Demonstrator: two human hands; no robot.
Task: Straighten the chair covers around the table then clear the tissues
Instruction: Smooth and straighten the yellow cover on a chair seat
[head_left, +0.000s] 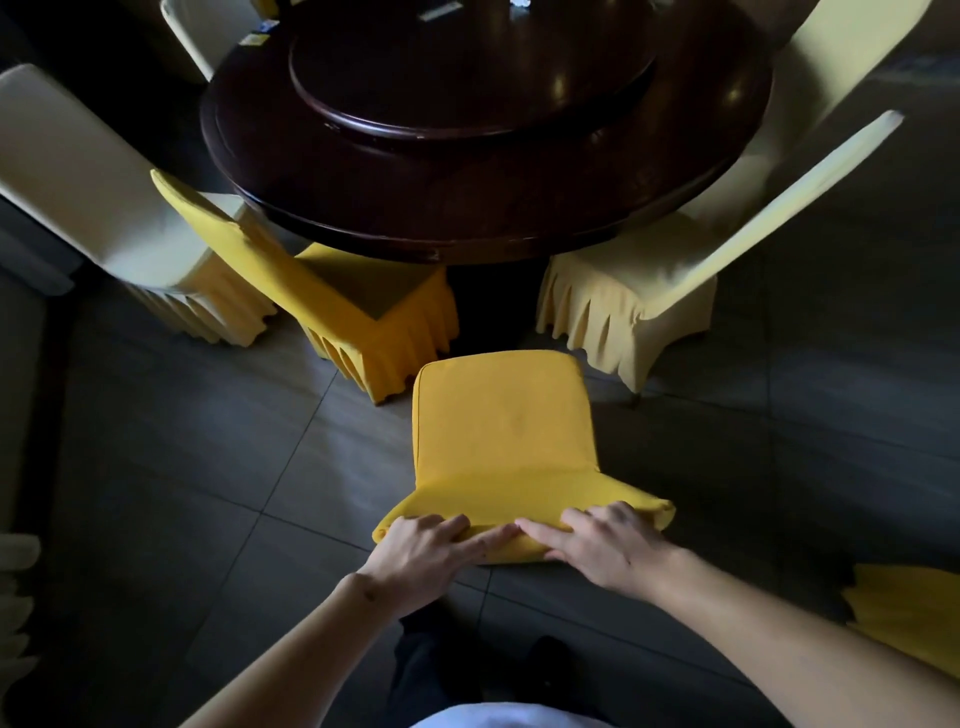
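Observation:
A chair in a bright yellow cover (501, 426) stands right in front of me, its seat toward the dark round table (467, 208). Both hands lie on the top of its backrest. My left hand (426, 551) rests flat on the left part of the top edge with fingers stretched rightward. My right hand (597, 545) presses flat on the right part, fingers pointing left, fingertips nearly meeting those of the left. No tissues show clearly; small pale items sit at the table's far edge, too small to identify.
A yellow-covered chair (363, 312) and a pale one (104, 208) stand at the left of the table. Two pale-covered chairs (649, 280) stand at the right. Yellow fabric (904, 608) lies at the right edge. A raised turntable (467, 78) tops the table. Dark floor tiles surround me.

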